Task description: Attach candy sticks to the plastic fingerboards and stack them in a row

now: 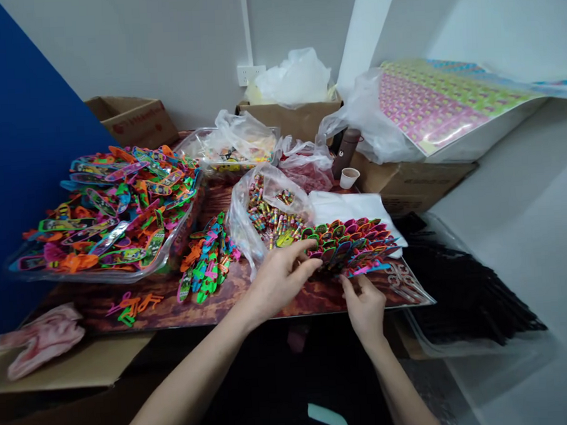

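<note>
Tightly packed rows of small, bright toy skateboards (353, 241) lie at the right front of the table. My left hand (286, 272) is at their left end, its thumb and forefinger curved around the edge of the rows. At the front edge, my right hand (365, 306) has its fingers curled against the lowest boards, near a blue and pink piece (368, 269); its fingertips are partly hidden. Behind my left hand, an open plastic bag (239, 208) holds many small striped pieces (269, 210). A loose pile of toy skateboards (205, 260) lies further left.
A clear tub (173, 264) heaped with toy skateboards takes up the left side. Orange and green plastic parts (135, 305) lie near the front edge. A paper cup (349, 177) and a brown flask (346, 152) stand behind. Black items (469, 286) fill a right-hand bin.
</note>
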A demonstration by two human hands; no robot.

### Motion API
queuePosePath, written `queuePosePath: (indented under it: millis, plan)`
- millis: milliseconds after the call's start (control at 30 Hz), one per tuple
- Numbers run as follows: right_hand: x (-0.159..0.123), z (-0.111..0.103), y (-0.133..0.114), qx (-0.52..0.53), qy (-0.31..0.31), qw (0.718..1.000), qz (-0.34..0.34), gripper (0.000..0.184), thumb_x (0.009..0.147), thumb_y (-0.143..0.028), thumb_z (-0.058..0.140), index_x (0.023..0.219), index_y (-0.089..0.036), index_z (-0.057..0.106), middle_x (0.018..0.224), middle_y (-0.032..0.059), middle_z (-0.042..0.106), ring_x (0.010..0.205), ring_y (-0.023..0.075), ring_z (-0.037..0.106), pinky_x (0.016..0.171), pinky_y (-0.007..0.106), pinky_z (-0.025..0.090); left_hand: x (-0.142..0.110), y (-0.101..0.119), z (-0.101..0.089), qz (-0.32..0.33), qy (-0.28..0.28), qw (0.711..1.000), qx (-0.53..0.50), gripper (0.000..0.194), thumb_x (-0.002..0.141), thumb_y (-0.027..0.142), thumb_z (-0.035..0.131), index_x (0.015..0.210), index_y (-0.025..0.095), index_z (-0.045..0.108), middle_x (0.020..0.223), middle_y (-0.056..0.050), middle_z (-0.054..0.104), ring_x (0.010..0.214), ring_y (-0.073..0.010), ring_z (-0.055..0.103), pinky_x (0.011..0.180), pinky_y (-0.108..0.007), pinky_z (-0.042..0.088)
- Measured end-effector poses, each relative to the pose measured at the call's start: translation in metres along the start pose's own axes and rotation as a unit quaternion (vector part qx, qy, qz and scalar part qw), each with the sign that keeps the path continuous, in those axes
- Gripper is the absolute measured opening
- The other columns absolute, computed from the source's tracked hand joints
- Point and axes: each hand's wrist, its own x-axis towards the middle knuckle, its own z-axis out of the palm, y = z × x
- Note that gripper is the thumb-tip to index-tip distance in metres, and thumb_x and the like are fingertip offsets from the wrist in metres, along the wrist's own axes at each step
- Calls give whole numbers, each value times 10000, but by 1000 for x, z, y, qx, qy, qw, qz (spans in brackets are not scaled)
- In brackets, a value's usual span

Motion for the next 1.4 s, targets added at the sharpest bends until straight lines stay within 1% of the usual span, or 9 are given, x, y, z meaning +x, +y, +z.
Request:
queuePosePath:
  millis: [167, 300, 533, 633, 733, 867, 1233, 1333, 1400]
  plan:
    - [5, 20, 18, -47, 6, 997, -54, 297, 928, -399, 495, 878, -146, 641, 789, 95, 675, 712, 213, 624, 680, 300, 426, 4, 0, -5, 74, 72, 992, 75, 217, 897, 275, 536, 1023, 185, 687, 861, -47, 659, 794, -175, 576, 737, -254, 397]
    - [5, 26, 21, -96, 17, 991, -88, 318, 953, -383, 440, 898, -138, 634, 799, 95, 673, 709, 200, 627, 665, 279, 424, 6, 3, -2, 146, 114, 974, 128, 191, 906, 215, 519, 1020, 187, 670, 955, -75, 649, 932, -204, 567, 848, -309, 405]
    - [2, 32, 19, -142, 33, 984, -105, 344, 965, -352, 380, 908, -125, 632, 795, 103, 664, 681, 197, 618, 605, 270, 398, 12, 7, 18, 255, 61, 945, 193, 222, 928, 190, 481, 1099, 166, 621, 1103, -83, 625, 1040, -195, 537, 907, -362, 440]
    - [2, 33, 18, -148, 27, 983, -107, 344, 965, -349, 365, 949, -124, 625, 812, 103, 673, 641, 186, 616, 563, 262, 387, 19, 5, 28, 276, 49, 932, 229, 223, 929, 214, 481, 1103, 170, 614, 1161, -86, 618, 1108, -217, 517, 966, -411, 424]
    - [3, 32, 19, -135, 19, 985, -109, 353, 968, -335, 339, 996, -112, 611, 836, 110, 676, 666, 191, 633, 567, 260, 403, 28, -2, 38, 288, 49, 916, 275, 187, 921, 267, 505, 1002, 164, 638, 1164, -88, 620, 1144, -248, 499, 1000, -458, 400]
    - [4, 32, 20, -129, 15, 986, -108, 347, 967, -327, 333, 970, -116, 609, 818, 99, 670, 690, 192, 642, 588, 256, 417, 35, -11, 47, 290, 48, 902, 316, 168, 915, 248, 508, 858, 157, 637, 1143, -86, 617, 1142, -243, 490, 1009, -446, 398]
    - [3, 33, 23, -141, 17, 988, -54, 321, 936, -377, 413, 848, -154, 627, 701, 64, 668, 577, 180, 609, 536, 252, 335, 41, -22, 60, 273, 57, 887, 369, 136, 901, 182, 505, 830, 167, 620, 1212, -79, 580, 1187, -242, 456, 1031, -449, 383]
    - [3, 35, 24, -143, 28, 988, -54, 344, 935, -404, 417, 879, -148, 640, 711, 71, 679, 572, 183, 610, 540, 257, 333, 42, -11, 49, 278, 67, 897, 337, 97, 891, 173, 527, 913, 155, 620, 1210, -97, 580, 1165, -235, 489, 1004, -435, 415]
    - [3, 36, 25, -145, 33, 987, -55, 364, 934, -425, 422, 860, -148, 646, 703, 75, 680, 583, 190, 616, 555, 261, 341, 46, 11, 23, 301, 83, 904, 293, 126, 893, 187, 539, 991, 149, 609, 1183, -105, 592, 1116, -217, 532, 958, -411, 455]
